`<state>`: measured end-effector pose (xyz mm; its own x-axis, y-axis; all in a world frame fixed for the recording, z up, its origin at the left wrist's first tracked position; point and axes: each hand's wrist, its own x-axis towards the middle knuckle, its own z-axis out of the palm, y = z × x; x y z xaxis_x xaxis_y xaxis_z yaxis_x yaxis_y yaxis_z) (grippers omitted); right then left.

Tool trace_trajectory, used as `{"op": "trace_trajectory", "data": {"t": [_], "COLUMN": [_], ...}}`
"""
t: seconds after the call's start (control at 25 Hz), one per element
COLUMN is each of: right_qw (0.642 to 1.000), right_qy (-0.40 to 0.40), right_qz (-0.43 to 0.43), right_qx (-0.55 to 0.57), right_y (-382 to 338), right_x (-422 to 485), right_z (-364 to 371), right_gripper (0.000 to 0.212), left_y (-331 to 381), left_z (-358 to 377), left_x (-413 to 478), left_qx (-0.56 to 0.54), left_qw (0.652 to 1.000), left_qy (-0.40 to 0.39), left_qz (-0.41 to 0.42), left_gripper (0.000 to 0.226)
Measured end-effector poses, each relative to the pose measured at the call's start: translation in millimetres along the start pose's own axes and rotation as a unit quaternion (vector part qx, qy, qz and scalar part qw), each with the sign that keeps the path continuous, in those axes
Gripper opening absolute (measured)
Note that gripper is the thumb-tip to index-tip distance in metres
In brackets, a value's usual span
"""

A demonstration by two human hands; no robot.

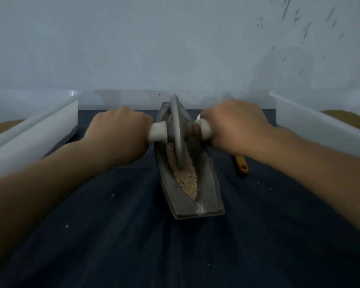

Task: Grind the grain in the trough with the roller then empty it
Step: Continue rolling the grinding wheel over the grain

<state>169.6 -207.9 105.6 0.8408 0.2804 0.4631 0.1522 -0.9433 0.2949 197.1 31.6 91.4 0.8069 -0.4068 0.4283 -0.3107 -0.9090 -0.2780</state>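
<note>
Closest to you, the dark blue cloth-covered desk (112,246) spreads out below your forearms, with a few pale crumbs (113,195) scattered on it. The long grey boat-shaped stone trough (208,206) lies on the desk in the middle, running lengthwise away from you, its blunt near end slightly to your right. Pale, coarse grain (185,181) fills the groove from near that end up towards the middle.

Further along, the grey disc roller with white handles (178,129) stands on edge in the groove, its rim down in the grain and its axle crossing the trough. Your left hand (121,134) is wrapped round the left white handle, knuckles up. Your right hand (235,125) is wrapped round the right one, with a brown stretch of axle showing between that handle and the disc.

Just right of the trough, partly under your right wrist, a yellow-orange tool handle with a hole in its end (242,164) lies on the cloth.

Beyond, a white plastic bin (29,134) sits at the left edge and another white plastic bin (312,121) at the right, each holding brownish material. A pale wall (175,48) rises behind.
</note>
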Motion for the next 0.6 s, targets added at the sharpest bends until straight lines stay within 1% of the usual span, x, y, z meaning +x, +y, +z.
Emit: {"op": "trace_trajectory", "data": {"t": [0.08,0.12,0.16,0.2,0.24,0.28,0.32,0.36,0.4,0.44,0.52,0.56,0.6], "right_qw": [0.996,0.993,0.993,0.994,0.996,0.997,0.997,0.994,0.991,0.990,0.995,0.998,1.000], "right_qy": [0.088,0.116,0.116,0.100,0.078,0.047,0.014,-0.026,-0.043,-0.053,-0.058,-0.027,0.019], "right_qz": [-0.026,-0.029,-0.025,-0.007,0.021,0.052,0.078,0.095,0.103,0.105,0.070,0.038,0.010], "right_qx": [-0.012,0.010,0.026,0.033,0.027,0.013,0.025,0.052,0.077,0.079,0.046,0.033,0.019], "right_y": [4.2,5.3,6.7,5.5,2.2,-1.0,-3.3,-4.5,-4.4,-3.5,-0.6,2.3,4.8], "right_x": [-42.7,-54.0,-55.9,-52.3,-42.6,-25.9,-4.2,15.9,32.4,41.5,28.0,9.3,-13.8], "right_z": [-12.9,-13.8,-8.9,-3.0,6.2,16.4,23.0,26.6,29.8,28.9,19.6,14.3,9.9], "right_gripper": [0.025,0.029,0.030,0.031,0.030,0.026,0.019,0.011,0.008,0.009,0.007,0.013,0.017], "left_y": [-2.8,-5.7,-7.2,-3.9,2.6,9.1,12.4,13.7,13.9,13.2,11.0,7.3,4.3], "left_z": [-11.3,-15.9,-18.6,-17.8,-12.8,-6.6,-2.8,-1.9,-1.0,0.3,-5.9,-8.2,-10.6], "left_x": [-32.4,-37.9,-33.6,-25.7,-15.5,-1.4,15.3,29.9,40.4,45.0,28.4,13.5,-2.4], "left_qx": [0.026,0.028,0.037,0.060,0.093,0.119,0.109,0.089,0.068,0.056,0.043,0.037,0.035], "left_qw": [0.995,0.990,0.987,0.987,0.988,0.989,0.993,0.995,0.997,0.997,0.998,0.999,0.998], "left_qy": [0.082,0.116,0.128,0.125,0.102,0.081,0.054,0.027,-0.001,-0.021,-0.041,-0.018,0.034], "left_qz": [0.059,0.080,0.085,0.080,0.066,0.040,0.004,-0.028,-0.047,-0.058,-0.039,-0.011,0.032], "left_gripper": [0.010,0.015,0.020,0.023,0.022,0.015,0.008,0.009,0.013,0.016,0.013,0.007,0.008]}}
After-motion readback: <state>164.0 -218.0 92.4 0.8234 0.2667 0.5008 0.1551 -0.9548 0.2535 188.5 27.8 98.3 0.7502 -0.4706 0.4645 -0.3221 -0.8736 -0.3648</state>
